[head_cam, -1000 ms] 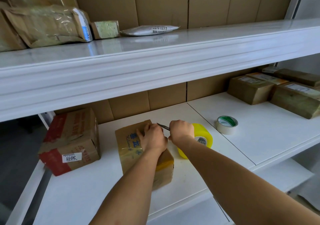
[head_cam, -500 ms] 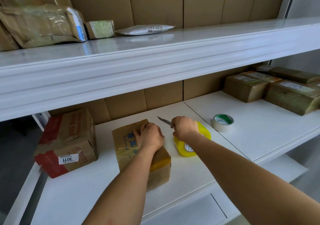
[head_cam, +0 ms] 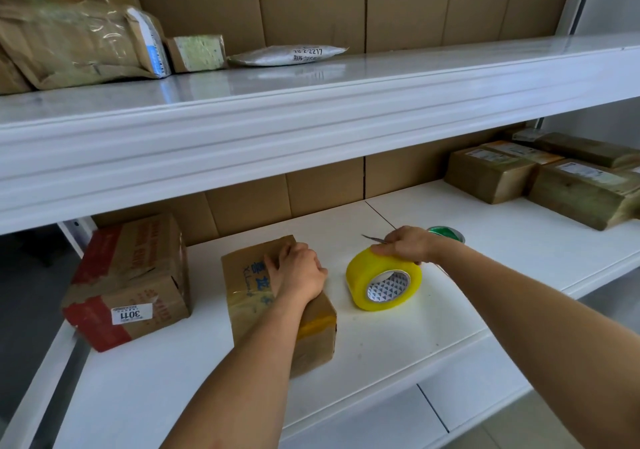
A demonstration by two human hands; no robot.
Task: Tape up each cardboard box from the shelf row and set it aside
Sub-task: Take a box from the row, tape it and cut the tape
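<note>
Two hands at one cardboard box on the white lower shelf (head_cam: 398,331).

The left hand (head_cam: 298,272) presses flat, fingers curled, on top of the cardboard box (head_cam: 277,310), mid-shelf. The right hand (head_cam: 408,243) grips the yellow tape roll (head_cam: 382,280) just right of it, with a thin blade (head_cam: 372,238) pinched alongside. One green-cored roll (head_cam: 446,233) sits behind. One red-taped box (head_cam: 128,282) stands left; several parcels (head_cam: 540,175), at least four, lie far right.

White sticker (head_cam: 132,313) on the red-and-brown box (head_cam: 128,279), lower left: "3011". Grey mailer bag (head_cam: 289,55), upper shelf centre: "2217" legible, rest unclear. Blue print on middle box (head_cam: 277,303): unreadable.
</note>
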